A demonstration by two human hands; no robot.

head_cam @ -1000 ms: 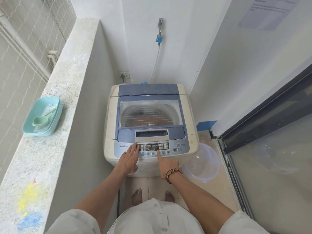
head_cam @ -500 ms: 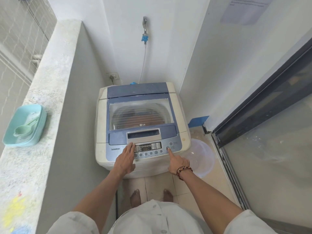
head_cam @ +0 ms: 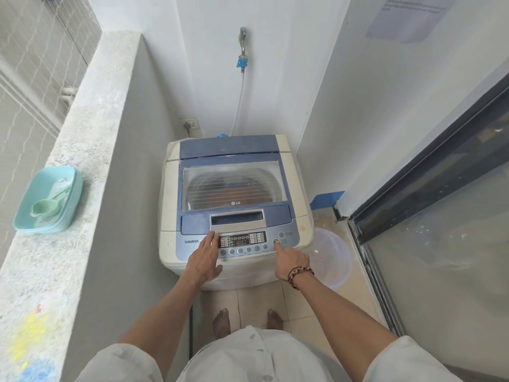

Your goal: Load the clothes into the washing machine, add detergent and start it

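Observation:
A cream and blue top-loading washing machine (head_cam: 170,210) stands against the back wall with its clear lid closed; dark clothes show dimly through the lid (head_cam: 234,191). Its control panel (head_cam: 242,239) shows lit digits. My left hand (head_cam: 205,259) lies flat on the panel's left side, fingers together and holding nothing. My right hand (head_cam: 289,260) is curled with only the index finger out, and its tip rests on the round button (head_cam: 276,242) at the panel's right. A teal detergent box (head_cam: 70,213) with a green scoop (head_cam: 45,206) sits on the ledge at left.
A stone ledge (head_cam: 82,128) and grey wall run along the left. A clear plastic basin (head_cam: 334,260) sits on the floor to the right of the machine. A dark-framed glass door (head_cam: 429,194) closes off the right side. A tap with hose (head_cam: 242,48) hangs above the machine.
My right index finger moved from the middle row of small buttons to the round button at the panel's right. The left hand stayed on the panel. The view shifted slightly.

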